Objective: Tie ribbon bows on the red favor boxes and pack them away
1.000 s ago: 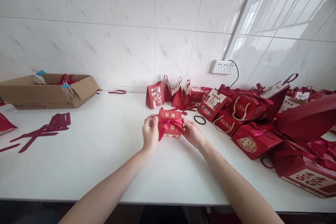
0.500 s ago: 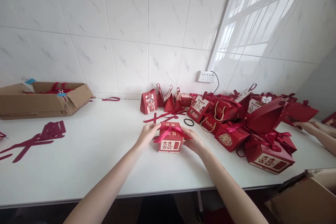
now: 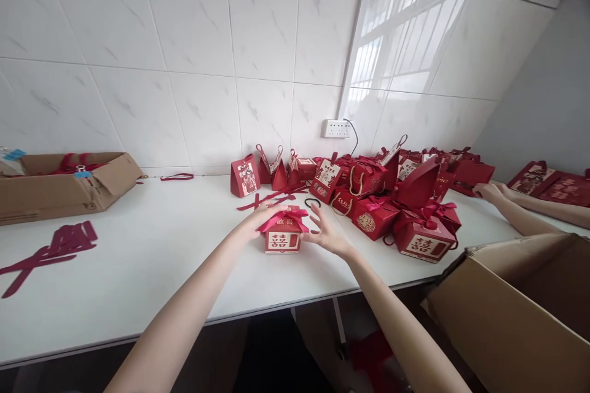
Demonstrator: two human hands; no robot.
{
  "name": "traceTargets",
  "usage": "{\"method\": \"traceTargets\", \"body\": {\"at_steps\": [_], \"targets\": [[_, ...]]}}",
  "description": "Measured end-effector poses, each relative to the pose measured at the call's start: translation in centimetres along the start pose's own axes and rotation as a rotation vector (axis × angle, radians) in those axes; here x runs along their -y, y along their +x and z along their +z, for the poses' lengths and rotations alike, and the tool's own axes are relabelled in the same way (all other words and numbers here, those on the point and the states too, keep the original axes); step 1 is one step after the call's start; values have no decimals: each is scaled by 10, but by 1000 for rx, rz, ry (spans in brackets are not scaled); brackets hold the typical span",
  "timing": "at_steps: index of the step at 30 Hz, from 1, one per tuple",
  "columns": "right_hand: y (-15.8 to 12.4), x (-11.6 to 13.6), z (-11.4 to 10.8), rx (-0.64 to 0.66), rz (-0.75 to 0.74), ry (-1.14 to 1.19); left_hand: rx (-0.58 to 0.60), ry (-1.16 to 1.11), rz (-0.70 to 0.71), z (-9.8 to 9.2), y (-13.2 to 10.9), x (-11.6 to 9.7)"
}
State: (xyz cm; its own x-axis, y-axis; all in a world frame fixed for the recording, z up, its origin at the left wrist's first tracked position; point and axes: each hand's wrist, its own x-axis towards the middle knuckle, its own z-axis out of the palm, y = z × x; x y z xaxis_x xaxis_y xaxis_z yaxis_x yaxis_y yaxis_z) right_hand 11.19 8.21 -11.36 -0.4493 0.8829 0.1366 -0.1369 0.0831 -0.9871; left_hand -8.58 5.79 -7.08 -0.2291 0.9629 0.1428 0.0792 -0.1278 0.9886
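A red gift box (image 3: 283, 242) stands upright on the white table in front of me, with a white panel of red characters and a crimson ribbon bow (image 3: 284, 218) across its upper part. My left hand (image 3: 258, 220) is at its left side, fingers stretched out along the upper edge; whether they touch the box I cannot tell. To the right of the box, my right hand (image 3: 330, 234) is open with its fingers spread, holding nothing. Behind them lie a black ring-shaped band (image 3: 312, 203) and loose dark red ribbon strips (image 3: 251, 203).
Many red gift boxes (image 3: 374, 219) crowd the table at right. A cardboard box (image 3: 106, 187) and ribbon strips (image 3: 74, 239) lie at left. At lower right stands a big open carton (image 3: 502, 295). Another person's hands (image 3: 491, 191) touch a red box at far right.
My right hand has come away from the gift box and its fingers have spread. My left fingers have stretched out along its upper edge. The view has swung to the right.
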Motion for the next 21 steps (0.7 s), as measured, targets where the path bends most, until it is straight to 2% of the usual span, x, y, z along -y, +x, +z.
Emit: {"method": "traceTargets", "body": {"at_steps": [4,7,11,16,17,19,21], "targets": [[2,-6,-6,233,-21,-154,102,3,-180,20,-12,7],[-8,-7,-19,251,-71,-243,121,-18,-199,38,-24,11],[-41,-7,-37,79,-220,-370,175,-31,-170,61,-42,11],[-104,9,-60,-186,-344,-587,506,-173,-58,86,-56,10],[-119,14,-65,-244,-356,-651,522,-204,-43,94,-55,9],[-149,27,-75,-340,-367,-777,482,-227,-20,116,-50,8],[-179,40,-83,-401,-354,-873,427,-224,6,146,-42,5]]}}
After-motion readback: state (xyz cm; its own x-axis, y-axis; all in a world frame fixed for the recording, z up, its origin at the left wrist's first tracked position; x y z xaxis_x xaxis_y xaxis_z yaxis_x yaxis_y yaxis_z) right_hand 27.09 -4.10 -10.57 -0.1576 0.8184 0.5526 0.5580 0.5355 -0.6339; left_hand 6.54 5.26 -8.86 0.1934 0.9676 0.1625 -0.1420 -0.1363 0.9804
